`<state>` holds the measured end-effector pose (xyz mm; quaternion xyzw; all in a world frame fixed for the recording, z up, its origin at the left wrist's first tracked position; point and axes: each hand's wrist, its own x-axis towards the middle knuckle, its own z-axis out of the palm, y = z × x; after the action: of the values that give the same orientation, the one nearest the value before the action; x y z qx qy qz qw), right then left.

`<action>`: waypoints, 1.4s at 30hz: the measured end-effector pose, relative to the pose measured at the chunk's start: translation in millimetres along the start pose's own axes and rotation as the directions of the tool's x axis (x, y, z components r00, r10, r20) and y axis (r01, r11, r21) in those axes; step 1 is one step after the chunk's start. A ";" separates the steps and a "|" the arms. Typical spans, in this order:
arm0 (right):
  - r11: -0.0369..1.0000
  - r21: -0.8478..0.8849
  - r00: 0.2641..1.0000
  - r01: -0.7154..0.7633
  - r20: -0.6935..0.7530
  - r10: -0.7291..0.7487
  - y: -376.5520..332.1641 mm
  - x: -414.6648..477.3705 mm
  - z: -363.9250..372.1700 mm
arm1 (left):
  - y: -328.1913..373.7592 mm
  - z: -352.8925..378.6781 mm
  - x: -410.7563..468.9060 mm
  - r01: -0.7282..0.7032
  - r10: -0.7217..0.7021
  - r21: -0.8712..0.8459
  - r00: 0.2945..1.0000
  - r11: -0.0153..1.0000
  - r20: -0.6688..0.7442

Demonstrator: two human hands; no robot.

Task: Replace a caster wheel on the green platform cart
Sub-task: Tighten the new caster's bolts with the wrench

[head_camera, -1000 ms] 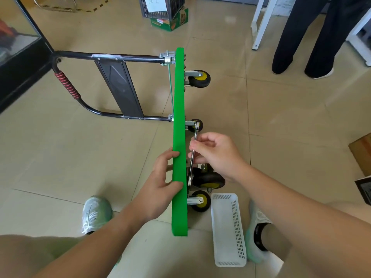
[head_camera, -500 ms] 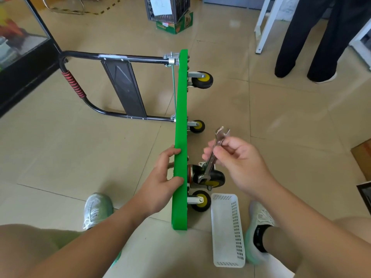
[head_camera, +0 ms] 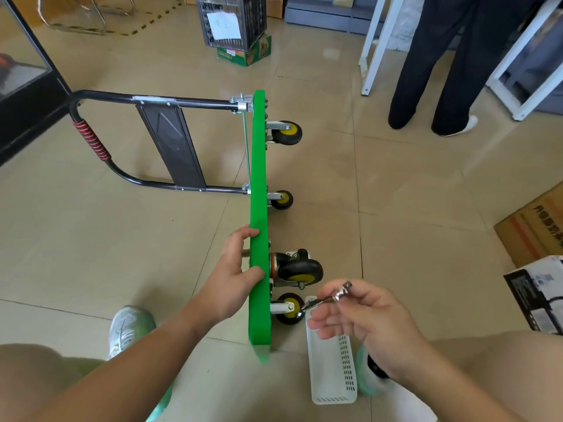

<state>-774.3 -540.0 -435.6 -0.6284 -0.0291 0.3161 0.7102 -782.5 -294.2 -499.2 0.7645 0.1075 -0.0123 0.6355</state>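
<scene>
While the cart (head_camera: 259,208) stands on edge on the floor, the left hand (head_camera: 234,269) grips its green deck, fingers (head_camera: 245,234) and thumb hooked over the top edge, just left of the large caster (head_camera: 300,269). The right hand (head_camera: 362,318) pinches a wrench (head_camera: 332,300) between thumb and fingers, above the basket (head_camera: 332,376), tip near the small wheel (head_camera: 289,309).

Green platform cart (head_camera: 259,208), stood on edge on the floor, two hands attending.
Left hand (head_camera: 234,269) grips the deck's upper edge, with a large black caster wheel (head_camera: 300,271) just right of it. Right hand (head_camera: 359,312) pinches a metal wrench (head_camera: 332,300). A white perforated basket (head_camera: 332,370) lies beneath that hand.
</scene>
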 end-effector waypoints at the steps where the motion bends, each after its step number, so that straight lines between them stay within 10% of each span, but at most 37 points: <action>1: 0.996 0.087 1.000 -0.023 0.017 0.022 3.0 -3.8 -0.6 | -1.0 -0.5 -0.2 0.000 0.000 -0.001 1.000 1.000 0.003; 18: 0.938 0.027 0.938 -0.346 0.008 0.346 56.6 -29.7 3.5 | 0.4 -0.1 0.3 -0.002 0.002 -0.013 1.000 1.000 0.010; 32: 0.782 0.389 0.871 -0.487 0.155 0.466 103.1 3.8 18.7 | -1.7 0.5 -0.1 0.006 -0.006 -0.030 1.000 1.000 0.003; 42: 0.935 0.033 0.935 -0.353 0.051 0.351 116.9 24.1 27.5 | -3.0 1.7 1.0 -0.011 0.012 -0.065 1.000 0.998 0.009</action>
<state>-815.3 -503.0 -544.8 -0.6014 0.0746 0.4524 0.6543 -781.9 -295.2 -502.6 0.7440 0.1005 -0.0087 0.6605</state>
